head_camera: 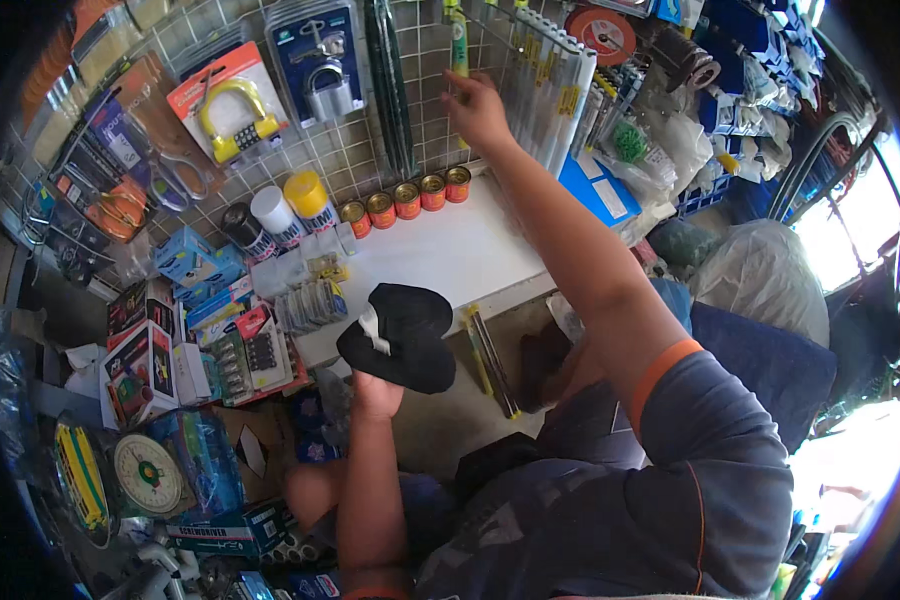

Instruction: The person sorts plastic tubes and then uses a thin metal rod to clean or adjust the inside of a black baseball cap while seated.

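Note:
My left hand (379,394) holds a folded black cloth item (405,337) with a white strip or tag on it, above the front edge of a white shelf (450,251). My right hand (480,112) reaches up to the wire grid wall. Its fingers are at a slim yellow-green package (459,41) that hangs there. The package runs behind the hand, and whether the fingers grip it is unclear. Just right of that hand hang several long clear tube packs (547,90). Long dark packs (391,90) hang to its left.
Several small red cans (407,201) line the shelf's back edge beside spray cans (311,201). A yellow lock pack (234,112) and a padlock pack (322,64) hang at upper left. Boxed goods and a dial scale (148,474) crowd the left. Thin yellow-ended packs (491,364) stand below the shelf.

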`<action>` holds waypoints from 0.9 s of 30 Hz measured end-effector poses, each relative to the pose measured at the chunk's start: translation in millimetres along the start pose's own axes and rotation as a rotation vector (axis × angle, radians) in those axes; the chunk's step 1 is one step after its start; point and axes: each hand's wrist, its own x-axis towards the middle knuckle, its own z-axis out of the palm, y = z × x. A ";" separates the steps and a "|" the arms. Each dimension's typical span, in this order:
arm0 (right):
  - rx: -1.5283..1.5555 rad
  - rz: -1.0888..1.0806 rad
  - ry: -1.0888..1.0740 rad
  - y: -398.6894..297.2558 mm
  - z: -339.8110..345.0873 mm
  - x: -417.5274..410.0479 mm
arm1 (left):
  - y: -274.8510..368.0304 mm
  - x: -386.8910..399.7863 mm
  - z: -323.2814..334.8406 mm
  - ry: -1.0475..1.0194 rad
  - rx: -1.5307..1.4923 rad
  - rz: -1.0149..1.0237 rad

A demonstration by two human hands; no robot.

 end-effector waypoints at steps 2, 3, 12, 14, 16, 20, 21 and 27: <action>-0.001 -0.131 0.019 -15.6 -10.1 -18.8 | 1.5 -0.5 1.1 -0.002 -0.023 0.001; -0.010 -0.136 0.025 -22.5 -15.6 -25.9 | 0.2 2.4 7.8 -0.015 -0.021 0.025; 0.639 0.099 -0.028 -111.1 -79.7 -147.9 | -15.3 -15.6 43.1 -0.159 -0.077 -0.008; 0.882 0.158 -0.070 -132.1 -94.0 -172.2 | -17.8 -28.1 63.7 -0.058 0.015 -0.091; 1.048 0.235 -0.016 -157.0 -111.5 -170.3 | -24.5 -39.9 63.5 -0.068 0.084 -0.135; 0.923 0.094 0.122 -149.9 -130.9 -154.5 | -52.6 -45.0 45.3 -0.043 0.143 -0.120; 0.928 0.031 0.155 -145.4 -126.5 -155.3 | -53.6 -45.0 45.4 -0.075 0.141 -0.145; 1.144 0.386 -0.285 -123.0 -96.6 -221.0 | -48.6 -38.2 53.6 -0.183 0.018 -0.169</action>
